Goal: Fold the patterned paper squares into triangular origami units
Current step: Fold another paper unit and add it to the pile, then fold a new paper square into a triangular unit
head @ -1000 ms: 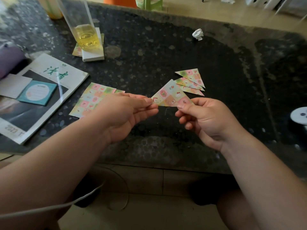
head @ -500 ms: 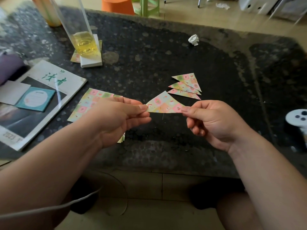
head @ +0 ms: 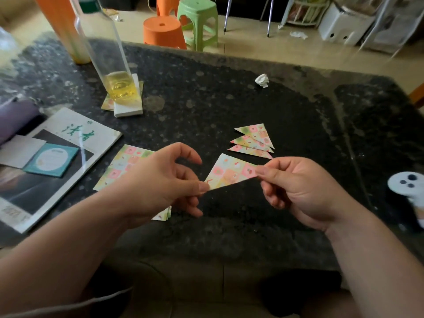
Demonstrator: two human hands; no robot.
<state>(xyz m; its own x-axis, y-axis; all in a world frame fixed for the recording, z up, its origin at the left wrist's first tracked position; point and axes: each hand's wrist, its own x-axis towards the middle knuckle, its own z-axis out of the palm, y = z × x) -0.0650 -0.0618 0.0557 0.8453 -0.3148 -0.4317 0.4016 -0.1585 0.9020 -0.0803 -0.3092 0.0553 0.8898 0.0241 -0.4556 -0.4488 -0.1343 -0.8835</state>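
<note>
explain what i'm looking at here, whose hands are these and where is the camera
No machine here: these are one person's bare hands, seen from a camera worn on their head, looking down. The left hand and right hand each pinch a corner of a pastel patterned paper triangle above the dark speckled stone table. On it lie three finished patterned triangles, a stack of unfolded patterned paper squares partly under the left hand, a white-covered magazine, a clear bottle with yellow liquid and a crumpled white paper ball.

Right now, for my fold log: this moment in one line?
left hand pinches folded triangle | right hand pinches it too | three finished triangles on table
</note>
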